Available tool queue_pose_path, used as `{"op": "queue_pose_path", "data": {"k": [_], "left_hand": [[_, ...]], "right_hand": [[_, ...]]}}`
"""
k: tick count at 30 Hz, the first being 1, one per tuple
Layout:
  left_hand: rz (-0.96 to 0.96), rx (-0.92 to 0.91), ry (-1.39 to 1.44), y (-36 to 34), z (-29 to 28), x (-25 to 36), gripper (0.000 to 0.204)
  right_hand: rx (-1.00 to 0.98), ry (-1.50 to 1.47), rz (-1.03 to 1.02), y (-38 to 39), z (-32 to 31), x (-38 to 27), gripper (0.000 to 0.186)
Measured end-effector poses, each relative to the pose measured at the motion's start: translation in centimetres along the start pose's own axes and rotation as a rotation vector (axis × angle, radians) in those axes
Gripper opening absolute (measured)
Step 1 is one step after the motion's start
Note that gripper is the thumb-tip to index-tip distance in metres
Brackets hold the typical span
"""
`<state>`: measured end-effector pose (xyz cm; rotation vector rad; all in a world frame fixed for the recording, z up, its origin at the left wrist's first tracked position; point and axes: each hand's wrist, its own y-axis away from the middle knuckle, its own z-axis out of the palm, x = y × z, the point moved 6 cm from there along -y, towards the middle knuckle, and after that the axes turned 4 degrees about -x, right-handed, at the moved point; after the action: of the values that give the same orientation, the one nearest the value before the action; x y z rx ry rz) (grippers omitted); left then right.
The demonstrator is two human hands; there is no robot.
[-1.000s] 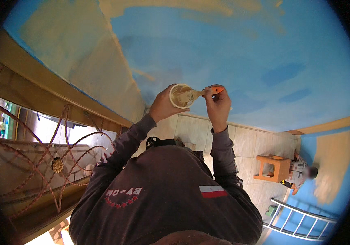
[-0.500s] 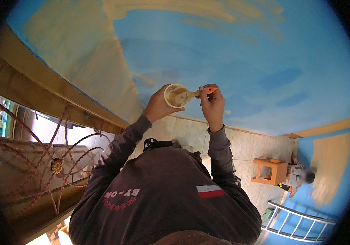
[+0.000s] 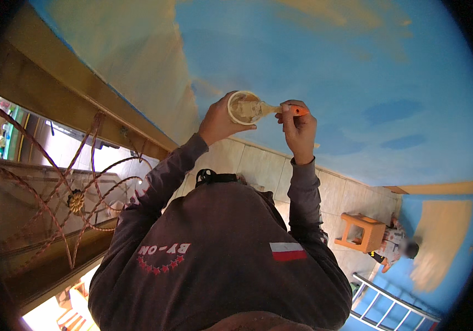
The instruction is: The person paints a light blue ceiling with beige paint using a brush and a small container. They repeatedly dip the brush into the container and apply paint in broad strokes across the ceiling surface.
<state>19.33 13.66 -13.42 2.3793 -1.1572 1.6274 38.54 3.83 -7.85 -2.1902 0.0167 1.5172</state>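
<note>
My left hand (image 3: 217,122) is wrapped round a white paint tub (image 3: 231,117), whose open top shows beige paint inside. In my right hand (image 3: 301,130) is a paintbrush (image 3: 298,111) with an orange handle, gripped between thumb and fingers. The bristle end of the brush reaches into the tub and rests by its inner right side. Both hands are in front of a blue wall (image 3: 313,71) that bears beige paint patches.
A barred window with twisted metal grille (image 3: 76,201) and brown frame (image 3: 54,77) runs along the left. To the right are an orange-brown plastic stool (image 3: 364,231), a person (image 3: 396,245) by the wall, and a metal ladder (image 3: 396,303). Pale tiles (image 3: 258,163) cover the floor.
The tub and brush have shifted slightly up and to the right in the view, along with both hands. The brush now reaches across the tub at a flatter angle.
</note>
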Motion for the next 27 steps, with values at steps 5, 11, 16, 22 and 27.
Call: {"op": "queue_pose_path", "data": {"k": [5,11,16,22,27], "left_hand": [[-0.038,0.024,-0.061,0.2,-0.7,0.6,0.085],[-0.039,0.061,-0.043,0.2,-1.6,0.5,0.084],[-0.005,0.117,-0.073,0.2,-2.6,0.3,0.089],[-0.039,0.137,-0.091,0.6,-3.6,0.2,0.086],[-0.067,0.211,-0.035,0.5,-5.1,-0.9,0.082]], "right_hand": [[-0.01,0.018,-0.093,-0.4,0.6,-1.2,0.023],[0.121,-0.065,0.05,-0.7,0.3,0.1,0.025],[0.153,-0.2,0.172,-0.7,0.9,0.8,0.025],[0.171,-0.295,0.217,-0.5,1.3,1.1,0.025],[0.161,-0.419,0.262,-0.9,2.3,1.7,0.026]]}}
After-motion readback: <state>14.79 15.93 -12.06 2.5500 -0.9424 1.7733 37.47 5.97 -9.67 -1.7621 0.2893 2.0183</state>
